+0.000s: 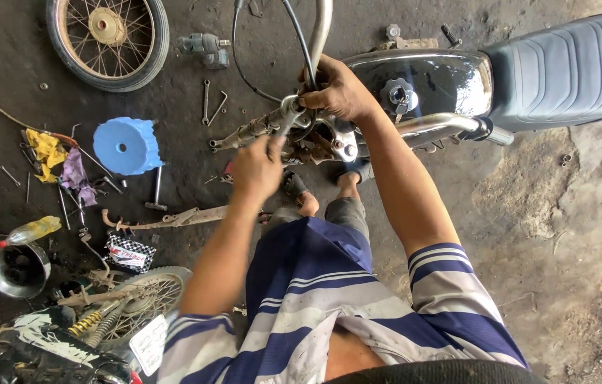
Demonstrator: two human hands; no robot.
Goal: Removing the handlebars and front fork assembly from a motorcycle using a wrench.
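A mechanic's right hand [338, 89] is clenched around the top of a motorcycle's steering head [294, 108], fingers wrapped tight over the chrome fitting and the black cables [299, 43] that rise from it, while the left hand [257, 167] closes its grip just below on the near end of a bare fork tube [244, 134]. The tube's long axis runs from the hands out toward the left, tilted slightly downward, its open end pointing toward the blue plastic cover [127, 146] on the floor. The left hand lies nearer that tube; the right sits above it, hard against the black fuel tank [432, 82]. The tank and the dark ribbed seat [571, 67] stretch away to the right, with a chrome handlebar [450, 124] crossing beneath the right forearm.

Outward from the work, the oil-stained concrete floor [543, 213] carries the stripped parts: two wrenches [210, 103] just beyond the fork tube, a spoked wheel [109, 39] at the far left corner, yellow and purple rags [59, 163] among loose tools along the left edge, a rusted bracket [166, 219] nearer the mechanic's feet, and a second spoked wheel [148, 295] with springs at the near left (partly hidden by the striped shirt sleeve). A yellow bottle [31, 231] rests beside a metal headlamp shell [11, 267].
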